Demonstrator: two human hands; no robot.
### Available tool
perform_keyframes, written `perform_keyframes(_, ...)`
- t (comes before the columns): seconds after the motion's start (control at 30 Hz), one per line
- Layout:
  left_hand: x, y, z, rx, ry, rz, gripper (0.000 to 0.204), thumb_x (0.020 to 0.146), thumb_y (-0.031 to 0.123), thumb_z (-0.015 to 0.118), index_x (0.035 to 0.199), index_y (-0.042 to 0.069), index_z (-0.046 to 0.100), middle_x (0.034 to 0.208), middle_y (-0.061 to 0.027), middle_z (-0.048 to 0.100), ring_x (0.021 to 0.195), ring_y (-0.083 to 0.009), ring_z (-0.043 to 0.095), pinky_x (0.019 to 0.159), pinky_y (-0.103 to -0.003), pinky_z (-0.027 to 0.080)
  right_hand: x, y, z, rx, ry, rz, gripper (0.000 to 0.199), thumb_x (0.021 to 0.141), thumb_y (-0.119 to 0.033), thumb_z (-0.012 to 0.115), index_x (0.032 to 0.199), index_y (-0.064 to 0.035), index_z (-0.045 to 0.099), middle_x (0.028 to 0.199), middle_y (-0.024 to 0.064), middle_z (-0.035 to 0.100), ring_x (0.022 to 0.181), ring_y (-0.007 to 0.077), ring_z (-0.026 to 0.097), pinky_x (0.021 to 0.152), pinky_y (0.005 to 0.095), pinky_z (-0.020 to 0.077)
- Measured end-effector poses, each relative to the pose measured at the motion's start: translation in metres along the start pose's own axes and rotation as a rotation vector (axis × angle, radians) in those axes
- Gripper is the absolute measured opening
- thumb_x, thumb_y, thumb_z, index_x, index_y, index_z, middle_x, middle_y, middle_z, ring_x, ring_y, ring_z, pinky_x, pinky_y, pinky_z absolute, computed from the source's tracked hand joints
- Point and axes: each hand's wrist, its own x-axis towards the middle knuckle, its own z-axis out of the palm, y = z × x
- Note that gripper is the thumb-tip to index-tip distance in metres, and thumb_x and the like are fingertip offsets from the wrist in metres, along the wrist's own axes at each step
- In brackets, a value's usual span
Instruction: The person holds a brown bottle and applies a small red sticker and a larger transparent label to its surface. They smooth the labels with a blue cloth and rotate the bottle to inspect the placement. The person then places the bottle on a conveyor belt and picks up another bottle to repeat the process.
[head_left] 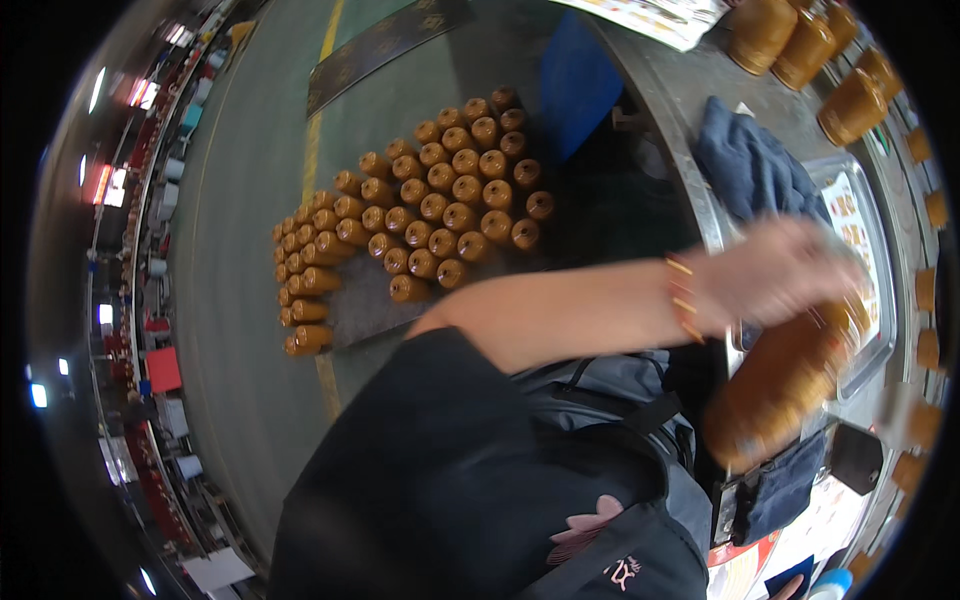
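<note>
My left hand (775,268), wearing a red and yellow bracelet (682,297), is closed at one end of a brown glazed bottle (775,390). Hand and bottle are smeared by motion. The bottle is tilted over the workbench edge, beside a metal tray (886,335) holding a white sheet of small decals (848,215). At the lower edge, only a bit of a finger, seemingly of my right hand (788,588), shows next to a dark blue piece (797,574); its grip is hidden.
A blue-grey cloth (755,160) lies on the metal workbench (655,75), near several brown bottles (805,50). Many more bottles (440,210) stand in rows on the left, lower down. A blue bin (575,85) is beside the bench. Dark folded cloth (785,490) lies closer in.
</note>
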Motion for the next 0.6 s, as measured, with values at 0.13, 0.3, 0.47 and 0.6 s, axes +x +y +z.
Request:
perform_keyframes(0.13,-0.119,0.057,-0.134,0.201,0.546,0.386,0.027,0.101,0.024,0.071,0.117,0.002,0.070,0.112,-0.0074,0.073,0.103,-0.0133,0.069,0.094,-0.030,0.057,0.030,-0.022,0.032,-0.030,-0.039,-0.140,0.034,0.106,-0.023,0.063,0.135,-0.0043,0.065,0.138,0.0147,0.061,0.123,0.0253,0.062,0.105,0.0355,0.0535)
perform_keyframes(0.3,-0.281,0.077,-0.269,0.554,1.374,0.556,0.031,0.101,0.022,0.073,0.124,0.002,0.071,0.116,-0.0044,0.073,0.103,-0.0112,0.067,0.092,-0.028,0.054,0.053,-0.053,0.068,-0.083,-0.091,-0.285,0.034,0.106,-0.022,0.062,0.136,-0.0053,0.065,0.139,0.0147,0.060,0.124,0.0256,0.062,0.105,0.0359,0.0536)
perform_keyframes(0.47,-0.442,0.043,-0.373,1.059,1.902,0.396,0.034,0.096,0.023,0.076,0.122,0.003,0.074,0.117,-0.0076,0.075,0.109,-0.0140,0.068,0.098,-0.031,0.051,0.066,-0.086,0.087,-0.135,-0.118,-0.388,0.034,0.107,-0.021,0.062,0.137,-0.0062,0.064,0.140,0.0147,0.060,0.124,0.0260,0.061,0.106,0.0364,0.0537)
perform_keyframes(0.6,-0.555,-0.020,-0.442,1.294,2.057,0.092,0.039,0.093,0.024,0.077,0.125,0.001,0.073,0.119,-0.0157,0.075,0.107,-0.0257,0.072,0.097,-0.036,0.054,0.072,-0.106,0.096,-0.173,-0.130,-0.445,0.034,0.107,-0.020,0.061,0.138,-0.0070,0.064,0.140,0.0147,0.059,0.125,0.0263,0.061,0.106,0.0367,0.0538)
